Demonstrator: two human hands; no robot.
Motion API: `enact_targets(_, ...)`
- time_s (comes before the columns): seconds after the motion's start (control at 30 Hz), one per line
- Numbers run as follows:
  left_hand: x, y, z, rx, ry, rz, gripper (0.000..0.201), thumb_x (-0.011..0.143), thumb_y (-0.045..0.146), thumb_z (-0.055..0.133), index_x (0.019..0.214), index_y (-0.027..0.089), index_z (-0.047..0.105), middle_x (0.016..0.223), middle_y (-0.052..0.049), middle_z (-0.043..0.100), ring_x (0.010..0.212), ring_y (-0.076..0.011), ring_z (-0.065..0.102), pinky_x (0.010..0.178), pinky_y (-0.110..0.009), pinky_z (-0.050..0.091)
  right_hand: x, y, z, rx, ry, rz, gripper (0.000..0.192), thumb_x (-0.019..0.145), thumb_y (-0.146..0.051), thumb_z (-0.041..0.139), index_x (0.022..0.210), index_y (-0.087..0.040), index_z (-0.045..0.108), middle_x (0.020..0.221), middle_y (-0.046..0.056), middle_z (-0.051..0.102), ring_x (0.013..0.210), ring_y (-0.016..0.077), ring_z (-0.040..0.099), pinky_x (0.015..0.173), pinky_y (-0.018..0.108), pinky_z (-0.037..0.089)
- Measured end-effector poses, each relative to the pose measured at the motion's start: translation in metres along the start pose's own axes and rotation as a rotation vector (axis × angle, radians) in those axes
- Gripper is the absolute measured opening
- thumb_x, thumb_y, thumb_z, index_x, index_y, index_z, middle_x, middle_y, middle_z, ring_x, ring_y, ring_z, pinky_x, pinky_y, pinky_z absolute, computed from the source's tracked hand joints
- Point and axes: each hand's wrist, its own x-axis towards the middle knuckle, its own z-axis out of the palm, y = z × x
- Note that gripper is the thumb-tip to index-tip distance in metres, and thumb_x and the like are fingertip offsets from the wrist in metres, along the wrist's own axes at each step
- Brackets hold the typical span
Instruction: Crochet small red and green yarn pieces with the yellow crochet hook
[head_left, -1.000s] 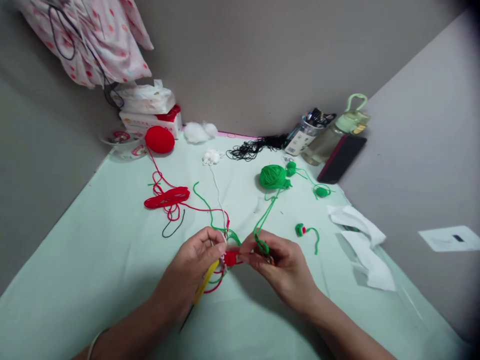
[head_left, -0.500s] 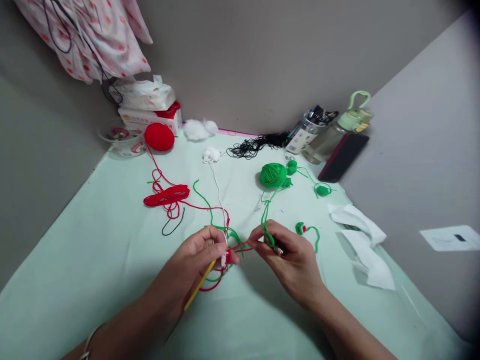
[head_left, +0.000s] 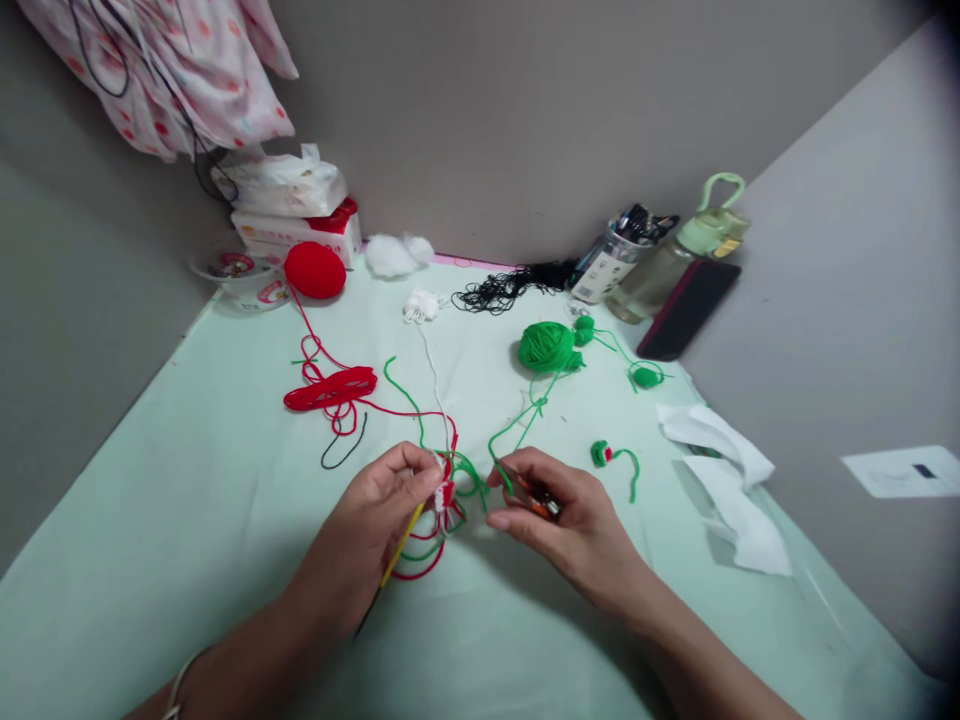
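My left hand (head_left: 394, 495) pinches a small red and white crocheted piece (head_left: 444, 494). It also keeps a yellow-handled crochet hook (head_left: 402, 545), whose dark end points down toward me. Loose red, white and green yarn tails hang around the piece. Just to the right, my right hand (head_left: 566, 510) is curled round small scissors (head_left: 546, 502) with orange and metal parts, mostly hidden by the fingers. Its thumb and forefinger are apart. A green strand (head_left: 495, 450) runs from the green yarn ball (head_left: 546, 346) down to the right fingers.
A red yarn ball (head_left: 315, 270) and red skein (head_left: 330, 388) lie at left. Black yarn (head_left: 510, 288), white yarn (head_left: 421, 306) and stuffing (head_left: 397, 256) sit at the back. A pen cup (head_left: 611, 262), bottle (head_left: 694, 250), phone (head_left: 688, 310) and paper strips (head_left: 716, 455) stand or lie at right.
My right thumb and forefinger have parted and let go of the red strand stretched between the hands. The scissors show more, and the green strand has spread out. My left hand has shifted slightly left.
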Motion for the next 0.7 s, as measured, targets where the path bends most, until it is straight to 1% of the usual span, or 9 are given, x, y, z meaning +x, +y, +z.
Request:
enact_targets(0.07, -0.001, -0.004, 0.003, 0.017, -0.018, 0.028, 0.032, 0.081, 0.041, 0.084, 0.079, 0.021, 0.059, 0.070, 0.004, 0.062, 0.062, -0.0103, 0.049, 0.059, -0.021, 0.039, 0.001, 0.001, 0.011, 0.055, 0.038, -0.038, 0.038, 0.087, -0.058, 0.078, 0.090, -0.020, 0.072, 0.072, -0.002, 0.056, 0.060, 0.0118, 0.044, 0.056, 0.026, 0.037)
enact_targets(0.17, -0.002, -0.010, 0.005, 0.043, -0.027, 0.047, 0.029, 0.079, 0.037, 0.084, 0.077, 0.020, 0.061, 0.071, 0.003, 0.064, 0.067, -0.0114, 0.052, 0.063, -0.022, 0.041, 0.002, 0.004, 0.022, 0.033, 0.055, -0.146, 0.020, 0.093, -0.040, 0.075, 0.089, -0.021, 0.075, 0.073, -0.001, 0.059, 0.062, 0.0125, 0.047, 0.058, 0.027, 0.039)
enact_targets(0.23, -0.003, -0.012, 0.006, 0.044, -0.026, 0.040, 0.026, 0.079, 0.035, 0.083, 0.079, 0.020, 0.062, 0.071, 0.003, 0.064, 0.067, -0.0113, 0.052, 0.063, -0.022, 0.041, 0.002, 0.005, 0.024, 0.002, 0.032, -0.181, 0.011, 0.095, -0.028, 0.069, 0.087, -0.021, 0.075, 0.071, -0.001, 0.058, 0.063, 0.0130, 0.048, 0.059, 0.027, 0.039)
enact_targets(0.3, -0.003, -0.010, 0.006, 0.023, -0.018, 0.028, 0.028, 0.079, 0.036, 0.084, 0.079, 0.020, 0.061, 0.070, 0.003, 0.064, 0.065, -0.0108, 0.052, 0.062, -0.022, 0.040, 0.002, 0.004, 0.023, -0.015, 0.011, -0.174, 0.010, 0.093, -0.022, 0.067, 0.085, -0.021, 0.074, 0.070, -0.001, 0.057, 0.063, 0.0129, 0.048, 0.059, 0.026, 0.038)
enact_targets(0.37, -0.003, -0.007, 0.007, -0.012, -0.009, 0.010, 0.032, 0.079, 0.039, 0.085, 0.077, 0.021, 0.059, 0.067, 0.004, 0.062, 0.061, -0.0099, 0.049, 0.059, -0.022, 0.038, 0.002, 0.003, 0.020, 0.009, 0.035, -0.131, 0.009, 0.091, -0.024, 0.069, 0.083, -0.021, 0.073, 0.069, -0.002, 0.055, 0.061, 0.0121, 0.045, 0.057, 0.026, 0.036)
enact_targets(0.47, -0.002, -0.002, 0.007, -0.061, 0.007, -0.007, 0.037, 0.077, 0.042, 0.089, 0.078, 0.021, 0.058, 0.065, 0.005, 0.062, 0.057, -0.0092, 0.048, 0.054, -0.021, 0.035, 0.003, -0.001, 0.017, 0.086, 0.104, -0.022, 0.016, 0.091, -0.029, 0.070, 0.078, -0.020, 0.069, 0.069, -0.003, 0.053, 0.061, 0.0116, 0.044, 0.057, 0.026, 0.036)
enact_targets(0.53, -0.002, -0.002, 0.006, -0.069, 0.004, -0.006, 0.038, 0.076, 0.042, 0.090, 0.079, 0.021, 0.059, 0.065, 0.005, 0.062, 0.056, -0.0090, 0.048, 0.054, -0.021, 0.035, 0.004, -0.001, 0.018, 0.110, 0.105, 0.014, 0.017, 0.091, -0.032, 0.072, 0.080, -0.020, 0.071, 0.071, -0.002, 0.055, 0.063, 0.0120, 0.046, 0.058, 0.026, 0.036)
enact_targets(0.63, -0.001, -0.006, 0.007, -0.041, -0.011, 0.015, 0.038, 0.076, 0.044, 0.089, 0.078, 0.021, 0.059, 0.066, 0.005, 0.061, 0.057, -0.0088, 0.046, 0.055, -0.021, 0.035, 0.005, 0.001, 0.022, 0.090, 0.045, -0.043, 0.014, 0.090, -0.034, 0.076, 0.088, -0.020, 0.075, 0.074, -0.001, 0.058, 0.065, 0.0128, 0.048, 0.059, 0.027, 0.037)
enact_targets(0.7, -0.001, -0.008, 0.007, -0.024, -0.012, 0.035, 0.037, 0.076, 0.043, 0.089, 0.077, 0.020, 0.059, 0.066, 0.005, 0.060, 0.059, -0.0088, 0.046, 0.056, -0.020, 0.036, 0.005, 0.002, 0.023, 0.063, 0.017, -0.099, 0.012, 0.091, -0.030, 0.074, 0.083, -0.020, 0.073, 0.072, -0.002, 0.056, 0.065, 0.0130, 0.048, 0.060, 0.027, 0.037)
